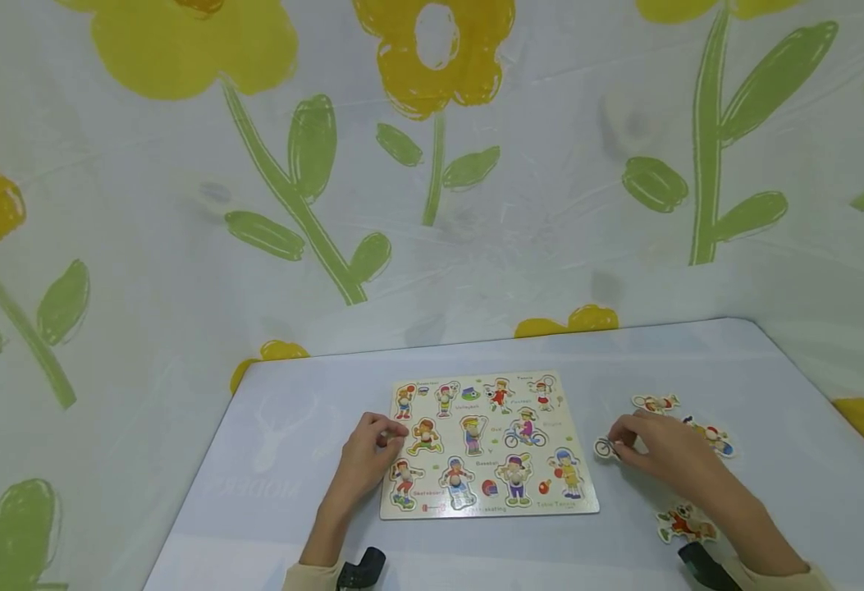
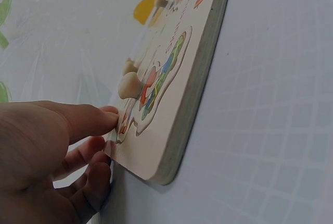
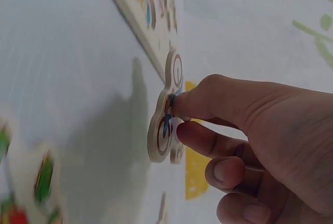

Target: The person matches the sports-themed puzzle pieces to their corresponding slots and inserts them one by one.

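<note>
The right hand (image 1: 664, 443) pinches the bike piece (image 1: 605, 448) between thumb and forefinger, its other fingers bent loosely. The piece is just right of the board (image 2: 173, 112), with a strip of bench (image 1: 601, 361) between; in the right wrist view it tilts up on edge, wheels along its length, its shadow on the bench. Whether a knob sits under the fingertips I cannot tell.

The left hand (image 1: 365, 455) pinches the board's left edge, fingers bent, near the lower corner and the skateboard piece (image 1: 404, 484).

For a steady hold, a light grip at the middle of the bike piece looks best: it is long and narrow, so an off-centre pinch could let one wheel dip. Levelling it before its rim meets any surface would help, and a calm left hand should stop the board sliding.

The board's thick right side faces the piece, so a low sideways path could catch it; a small lift seems safer. Around the right hand lie a far piece (image 1: 656, 402), a middle piece (image 1: 715, 439) beside the wrist and a near piece (image 1: 686, 523) under the forearm, so leftward looks roomiest. The bench's far edge runs behind the board, well apart from both hands.
</note>
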{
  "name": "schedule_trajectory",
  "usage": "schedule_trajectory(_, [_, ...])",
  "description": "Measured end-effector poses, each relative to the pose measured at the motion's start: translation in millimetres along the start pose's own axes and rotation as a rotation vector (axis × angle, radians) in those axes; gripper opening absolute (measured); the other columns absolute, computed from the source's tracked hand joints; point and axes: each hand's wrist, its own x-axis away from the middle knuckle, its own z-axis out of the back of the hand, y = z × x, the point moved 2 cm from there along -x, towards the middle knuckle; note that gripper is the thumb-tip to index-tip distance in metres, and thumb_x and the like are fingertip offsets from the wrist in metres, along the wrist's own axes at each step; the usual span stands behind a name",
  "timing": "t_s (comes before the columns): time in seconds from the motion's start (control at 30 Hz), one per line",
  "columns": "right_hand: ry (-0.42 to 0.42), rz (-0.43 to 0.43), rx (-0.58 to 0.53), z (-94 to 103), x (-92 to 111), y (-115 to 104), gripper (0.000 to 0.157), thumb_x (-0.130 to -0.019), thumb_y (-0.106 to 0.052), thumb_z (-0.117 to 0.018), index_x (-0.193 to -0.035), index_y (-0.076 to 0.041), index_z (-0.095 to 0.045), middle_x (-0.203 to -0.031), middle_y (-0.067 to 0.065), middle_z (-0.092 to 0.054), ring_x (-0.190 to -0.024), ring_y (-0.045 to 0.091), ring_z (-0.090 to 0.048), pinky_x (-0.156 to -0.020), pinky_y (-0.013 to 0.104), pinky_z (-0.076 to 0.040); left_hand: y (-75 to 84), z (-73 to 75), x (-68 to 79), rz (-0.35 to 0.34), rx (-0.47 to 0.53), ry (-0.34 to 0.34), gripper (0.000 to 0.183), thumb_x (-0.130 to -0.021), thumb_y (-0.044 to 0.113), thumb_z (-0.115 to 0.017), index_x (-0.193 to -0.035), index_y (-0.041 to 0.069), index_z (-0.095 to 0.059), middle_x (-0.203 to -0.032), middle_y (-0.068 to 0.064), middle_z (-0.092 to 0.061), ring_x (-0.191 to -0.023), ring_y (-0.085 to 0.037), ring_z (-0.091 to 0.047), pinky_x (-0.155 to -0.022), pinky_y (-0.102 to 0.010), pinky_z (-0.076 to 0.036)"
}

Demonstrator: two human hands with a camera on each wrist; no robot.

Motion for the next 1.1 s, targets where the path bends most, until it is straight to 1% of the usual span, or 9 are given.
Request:
schedule_trajectory(0.1, [0.009,0.052,-0.01,-1.5,-10,-12,0.012,-0.079,-0.017,-0.078,-0.086,-0.022,-0.07,-0.076,-0.014,-0.06,-0.068,0.003,-0.053,-0.06,0.024,-0.045,0.7,-0.2,-0.3,-0.003,0.002,-0.002,0.009,-0.089,0.012,-0.068,-0.096,0.016,-0.07,-0.11,-0.003,-0.055,-0.086,-0.012,-0.049,-0.068,-0.021,-0.04])
schedule_trajectory(0.2, [-0.009,0.069,-0.026,-5.6,-19,-24,0.01,-0.08,-0.017,-0.077,-0.086,-0.022,-0.07,-0.076,-0.014,-0.06,-0.069,0.002,-0.052,-0.062,0.024,-0.046,1.3,-0.4,-0.2,0.001,0.006,-0.004,0.008,-0.089,0.012,-0.068,-0.095,0.016,-0.071,-0.11,-0.003,-0.055,-0.086,-0.012,-0.049,-0.068,-0.021,-0.04])
schedule_trajectory(0.3, [-0.041,0.067,-0.05,-10.4,-28,-35,0.009,-0.082,-0.018,-0.077,-0.087,-0.021,-0.07,-0.077,-0.013,-0.061,-0.07,0.004,-0.053,-0.065,0.026,-0.047,1.7,-0.7,-0.4,0.005,0.007,-0.004,0.008,-0.089,0.012,-0.068,-0.096,0.016,-0.071,-0.11,-0.003,-0.055,-0.086,-0.012,-0.049,-0.068,-0.021,-0.04])
schedule_trajectory(0.47, [-0.087,0.037,-0.103,-17.5,-40,-51,0.008,-0.083,-0.018,-0.076,-0.089,-0.019,-0.071,-0.079,-0.011,-0.061,-0.073,0.007,-0.053,-0.069,0.029,-0.048,1.8,-1.2,-0.1,0.007,-0.001,-0.005,0.009,-0.089,0.011,-0.068,-0.096,0.016,-0.071,-0.111,-0.003,-0.055,-0.086,-0.012,-0.049,-0.068,-0.021,-0.04])
schedule_trajectory(0.7, [-0.058,0.056,-0.126,-27.7,-53,-69,0.009,-0.083,-0.019,-0.077,-0.09,-0.019,-0.073,-0.079,-0.011,-0.061,-0.072,0.007,-0.051,-0.069,0.027,-0.048,3.5,-0.3,0.8,0.008,0.0,-0.001,0.009,-0.088,0.011,-0.068,-0.096,0.016,-0.071,-0.111,-0.003,-0.055,-0.085,-0.012,-0.048,-0.067,-0.021,-0.04])
schedule_trajectory(0.87, [-0.054,0.038,-0.135,-37.1,-60,-79,0.008,-0.083,-0.02,-0.077,-0.091,-0.021,-0.074,-0.08,-0.011,-0.06,-0.073,0.008,-0.05,-0.07,0.027,-0.047,2.6,-0.5,0.8,0.012,0.009,-0.002,0.009,-0.089,0.011,-0.068,-0.095,0.016,-0.071,-0.111,-0.003,-0.055,-0.086,-0.012,-0.049,-0.068,-0.021,-0.041])
schedule_trajectory(1.1, [-0.043,0.039,-0.139,-42.2,-66,-88,0.007,-0.084,-0.021,-0.076,-0.091,-0.021,-0.074,-0.08,-0.011,-0.061,-0.072,0.007,-0.049,-0.07,0.027,-0.046,1.8,0.4,0.9,0.001,0.01,0.001,0.008,-0.089,0.011,-0.068,-0.095,0.016,-0.071,-0.111,-0.003,-0.055,-0.086,-0.012,-0.049,-0.067,-0.021,-0.041])
